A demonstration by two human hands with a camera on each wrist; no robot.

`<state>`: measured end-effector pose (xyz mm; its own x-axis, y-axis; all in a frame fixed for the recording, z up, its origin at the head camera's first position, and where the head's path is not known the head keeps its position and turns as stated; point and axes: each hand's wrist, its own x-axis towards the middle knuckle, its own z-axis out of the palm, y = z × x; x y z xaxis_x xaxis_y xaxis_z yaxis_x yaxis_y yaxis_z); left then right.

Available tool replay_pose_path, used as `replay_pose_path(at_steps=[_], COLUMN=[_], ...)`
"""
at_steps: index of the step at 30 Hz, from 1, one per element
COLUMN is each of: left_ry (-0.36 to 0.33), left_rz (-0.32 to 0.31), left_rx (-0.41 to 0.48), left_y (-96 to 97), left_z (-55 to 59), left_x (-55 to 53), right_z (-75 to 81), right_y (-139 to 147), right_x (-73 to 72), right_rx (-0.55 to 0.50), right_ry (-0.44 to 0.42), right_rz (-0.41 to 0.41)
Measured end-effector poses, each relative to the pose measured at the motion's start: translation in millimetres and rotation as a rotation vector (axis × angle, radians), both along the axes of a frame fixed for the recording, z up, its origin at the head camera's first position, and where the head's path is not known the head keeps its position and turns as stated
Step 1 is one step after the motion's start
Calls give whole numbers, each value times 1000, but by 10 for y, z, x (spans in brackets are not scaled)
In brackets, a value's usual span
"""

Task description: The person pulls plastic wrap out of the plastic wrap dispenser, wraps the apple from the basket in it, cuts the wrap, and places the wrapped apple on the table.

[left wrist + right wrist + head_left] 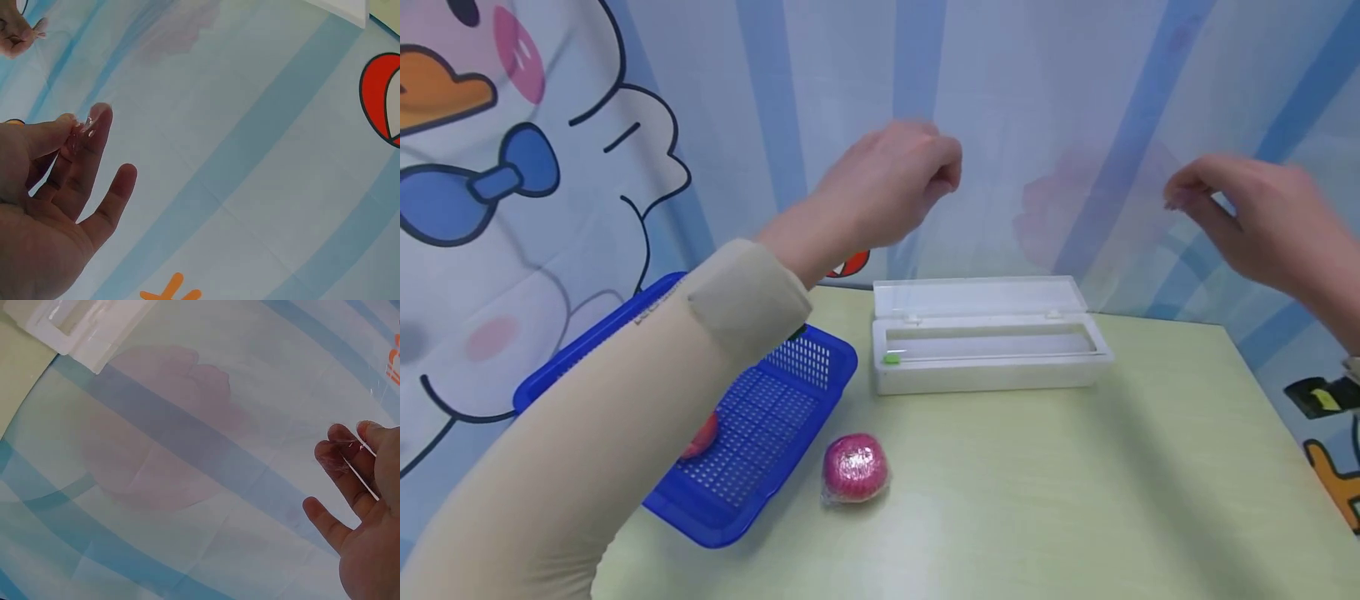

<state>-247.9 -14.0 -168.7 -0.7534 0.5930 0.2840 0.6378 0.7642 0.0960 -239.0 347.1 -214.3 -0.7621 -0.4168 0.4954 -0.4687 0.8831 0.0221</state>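
Head view shows me both bare hands raised in front of the far edge of the pale yellow-green tabletop [1000,483], the left hand [887,183] and the right hand [1270,208] well apart. Each pinches thin, clear plastic film [336,464] between thumb and fingers, and I judge the step in hand to be stretching one sheet between them. The next move, I reckon, calls for even tension and a level carry, so the film does not fold onto itself.

From that view the film almost vanishes (I would guess at it from the pinched fingertips alone). The wrist views give me what it hides: glints and creases at each hand's fingertips, and, in the left wrist view, a bunched bit at the right hand's as well.

Only the head view shows me the tabletop's load. The long white plastic box [992,377], its lid open and a green tab at its left end, lies by the far edge. The blue plastic mesh basket [838,367] stands to its left, partly behind the beige sleeve [647,392], with a red round fruit [702,437] inside. A shiny, film-wrapped pink-red ball-shaped fruit [855,468] sits just right of the basket's near right edge.
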Motion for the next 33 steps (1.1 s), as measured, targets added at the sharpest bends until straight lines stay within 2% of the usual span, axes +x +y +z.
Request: replay_pose_path(at_steps=[3,8,13,17,20,22,24,27,33], left_ry=[-7,-71,-140,-155,-181,-203,-224,-214,-195], left_rz=[-72,-192,-292,-345,-369,-382,-391,-408,-457], left_rx=[4,2,-3,-30,-69,-98,-135,-212,-345], left_y=[3,22,48,88,125,150,172,199,238], left_z=[-31,-97,-234,-370,-505,-615,-735,-920,-1284], left_x=[71,238,445,613,743,840,939,1080,1265], right_z=[-49,-193,-391,-576,-721,-814,-910,-1061,-1372], right_y=[64,209,351,428,464,479,481,482,494], right_x=[106,315,550,722,831,908,991,1116,1306], right_rx=[14,35,67,59,39,37,34,55,161], right_ry=[-16,6,27,81,140,152,131,90,-10], right_rz=[-1,35,54,109,172,185,189,185,228])
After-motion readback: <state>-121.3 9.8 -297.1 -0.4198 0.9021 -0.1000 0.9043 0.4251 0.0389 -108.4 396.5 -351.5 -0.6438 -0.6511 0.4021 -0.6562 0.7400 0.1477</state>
